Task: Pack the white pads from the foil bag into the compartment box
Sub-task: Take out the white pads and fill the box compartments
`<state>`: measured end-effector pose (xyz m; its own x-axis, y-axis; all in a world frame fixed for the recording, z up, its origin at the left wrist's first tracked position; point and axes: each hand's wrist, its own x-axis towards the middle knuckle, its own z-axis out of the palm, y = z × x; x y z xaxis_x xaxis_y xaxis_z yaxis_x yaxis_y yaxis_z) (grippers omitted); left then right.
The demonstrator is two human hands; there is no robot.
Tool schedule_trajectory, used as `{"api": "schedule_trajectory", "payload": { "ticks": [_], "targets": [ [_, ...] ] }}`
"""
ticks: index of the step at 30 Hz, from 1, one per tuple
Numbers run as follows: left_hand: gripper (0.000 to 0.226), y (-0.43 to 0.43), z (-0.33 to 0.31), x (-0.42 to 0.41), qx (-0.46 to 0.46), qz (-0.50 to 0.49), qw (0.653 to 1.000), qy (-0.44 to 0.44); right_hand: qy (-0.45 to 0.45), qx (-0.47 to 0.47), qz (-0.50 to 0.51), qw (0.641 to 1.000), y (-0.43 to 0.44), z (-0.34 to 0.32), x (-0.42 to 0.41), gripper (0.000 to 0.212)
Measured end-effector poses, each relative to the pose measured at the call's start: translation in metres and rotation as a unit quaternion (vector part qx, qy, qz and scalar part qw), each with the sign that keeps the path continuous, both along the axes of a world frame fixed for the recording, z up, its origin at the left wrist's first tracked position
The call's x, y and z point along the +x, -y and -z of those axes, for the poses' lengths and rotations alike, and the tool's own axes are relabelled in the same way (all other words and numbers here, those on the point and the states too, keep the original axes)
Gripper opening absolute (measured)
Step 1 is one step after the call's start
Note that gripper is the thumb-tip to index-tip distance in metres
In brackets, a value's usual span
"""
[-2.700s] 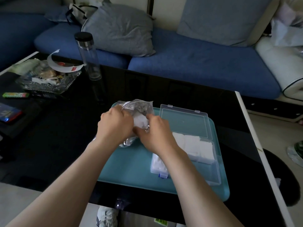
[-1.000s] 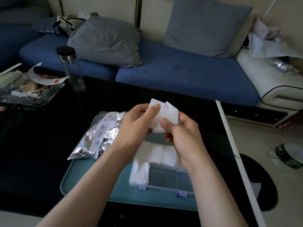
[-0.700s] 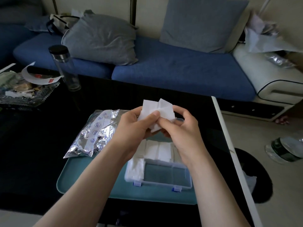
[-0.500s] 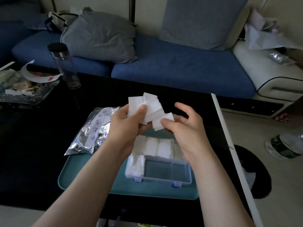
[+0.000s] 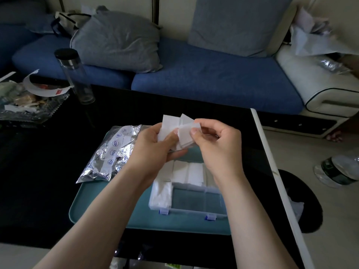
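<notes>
Left hand: my left hand (image 5: 153,146) is curled round a fanned bunch of white pads (image 5: 171,124), with the thumb laid across their front. It holds them up in the air over the box.
Right hand: my right hand (image 5: 217,144) pinches the right side of that same bunch between thumb and forefinger. The other fingers are bent inward.
Held pads: several sheets overlap, their top corners poking up past my fingers. They overlap too much for me to count, but I think there are four or so.
Compartment box: the clear plastic compartment box (image 5: 186,212) lies directly below my hands, with two blue latches on its near wall.
Packed pads: the packed pads (image 5: 187,172) fill the far row side by side, and more white fills the near-left compartment. The near compartments to the right show only teal through the clear bottom.
Foil bag: the foil bag (image 5: 112,150) lies crumpled just left of the box, partly on the tray's far-left corner and partly on the table. A white strip with blue symbols faces up.
Tray: the teal tray (image 5: 97,206) carries the box.
Table: the table (image 5: 38,171) is glossy black with a white edge on its right side.
Far left of table: a clear bottle (image 5: 74,76) with a black cap stands upright, near a glass dish (image 5: 25,107) full of scraps.
Beyond: a blue sofa (image 5: 213,78) with a grey cushion (image 5: 118,41).
</notes>
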<state>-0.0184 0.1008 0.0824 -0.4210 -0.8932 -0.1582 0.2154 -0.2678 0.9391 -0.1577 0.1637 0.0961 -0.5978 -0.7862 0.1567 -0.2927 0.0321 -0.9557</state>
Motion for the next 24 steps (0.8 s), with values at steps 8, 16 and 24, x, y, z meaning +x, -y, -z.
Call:
{"api": "schedule_trajectory", "payload": {
  "ticks": [8, 16, 24],
  "targets": [
    [0.031, 0.002, 0.0, -0.001, -0.009, -0.002, 1.0, 0.0, 0.016, 0.039, 0.029, 0.999, 0.004, 0.006, 0.003, 0.031],
    [0.028, 0.004, 0.002, 0.001, 0.009, -0.045, 0.999, 0.026, 0.019, 0.03, 0.031, 0.999, -0.002, 0.003, -0.009, 0.022],
    [0.024, -0.001, 0.001, 0.001, 0.014, 0.031, 0.998, 0.057, 0.02, -0.017, -0.106, 0.994, -0.006, -0.008, -0.006, 0.023]
  ]
}}
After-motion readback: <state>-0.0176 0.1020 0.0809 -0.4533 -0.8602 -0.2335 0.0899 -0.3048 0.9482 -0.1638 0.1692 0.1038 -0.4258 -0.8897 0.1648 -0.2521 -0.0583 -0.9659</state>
